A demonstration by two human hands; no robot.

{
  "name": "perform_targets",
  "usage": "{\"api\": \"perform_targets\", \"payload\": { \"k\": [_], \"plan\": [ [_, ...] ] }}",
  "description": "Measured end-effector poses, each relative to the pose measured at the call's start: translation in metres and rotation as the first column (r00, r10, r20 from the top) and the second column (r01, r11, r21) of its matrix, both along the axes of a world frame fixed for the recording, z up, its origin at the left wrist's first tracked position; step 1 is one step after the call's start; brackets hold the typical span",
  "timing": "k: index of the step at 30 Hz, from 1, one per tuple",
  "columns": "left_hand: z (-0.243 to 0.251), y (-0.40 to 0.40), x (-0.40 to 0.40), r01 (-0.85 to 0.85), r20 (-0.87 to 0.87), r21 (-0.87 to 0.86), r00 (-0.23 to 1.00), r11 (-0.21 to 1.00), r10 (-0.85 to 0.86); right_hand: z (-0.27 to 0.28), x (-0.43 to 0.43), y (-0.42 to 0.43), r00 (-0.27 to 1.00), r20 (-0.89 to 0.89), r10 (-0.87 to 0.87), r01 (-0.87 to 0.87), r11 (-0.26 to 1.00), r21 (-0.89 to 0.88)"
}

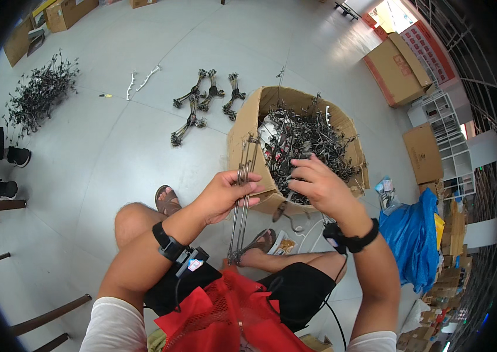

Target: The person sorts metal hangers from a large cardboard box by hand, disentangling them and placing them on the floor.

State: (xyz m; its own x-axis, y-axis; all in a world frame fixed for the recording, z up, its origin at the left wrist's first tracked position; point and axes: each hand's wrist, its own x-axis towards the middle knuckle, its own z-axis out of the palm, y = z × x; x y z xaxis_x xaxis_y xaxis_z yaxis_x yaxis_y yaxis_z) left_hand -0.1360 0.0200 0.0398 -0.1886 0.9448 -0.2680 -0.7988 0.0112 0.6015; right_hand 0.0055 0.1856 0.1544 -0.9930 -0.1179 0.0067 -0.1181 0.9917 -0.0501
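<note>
My left hand (231, 193) grips a small bunch of thin metal clip hangers (243, 207), held upright in front of the carton. Their lower ends reach down to my lap. My right hand (319, 185) is over the near rim of the open cardboard carton (248, 119), fingers bent. A blurred brown clip (279, 211) and a curved metal hook (294, 225) hang just below it; whether my fingers hold them cannot be made out. Inside the carton lies a tangled heap of dark clip hangers (305, 136) with some white plastic among it.
Tied bundles of hangers (192, 121) lie on the floor left of the carton, with two white strips (147, 79) beyond. Farther left is another dark heap (44, 92), near a person's shoes (18, 156). A blue plastic sack (411, 237) and cartons (398, 70) stand at right.
</note>
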Motion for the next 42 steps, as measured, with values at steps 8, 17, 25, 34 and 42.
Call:
{"api": "perform_targets", "payload": {
  "k": [8,17,25,34,42],
  "plan": [
    [0.004,-0.008,0.007,0.151,-0.031,0.046,0.988,0.987,-0.15,-0.048,-0.035,0.0,0.995,-0.006,0.1,-0.099,0.969,-0.225],
    [-0.004,0.009,0.01,0.144,-0.136,-0.03,0.98,0.989,-0.147,-0.033,-0.032,0.02,0.993,0.045,0.113,-0.1,0.969,-0.226],
    [-0.006,-0.004,-0.004,0.19,-0.09,0.132,0.98,0.973,-0.179,-0.047,-0.06,0.006,0.994,0.053,0.091,-0.074,0.96,-0.272],
    [-0.016,0.001,0.024,-0.149,-0.367,0.062,0.916,0.987,0.161,-0.052,-0.022,-0.051,0.935,0.087,-0.345,0.197,0.299,-0.934],
    [-0.042,-0.052,0.043,-0.345,-0.638,0.137,0.686,0.928,0.349,-0.068,-0.028,-0.142,0.948,0.231,-0.217,0.277,0.213,-0.937]
  ]
}}
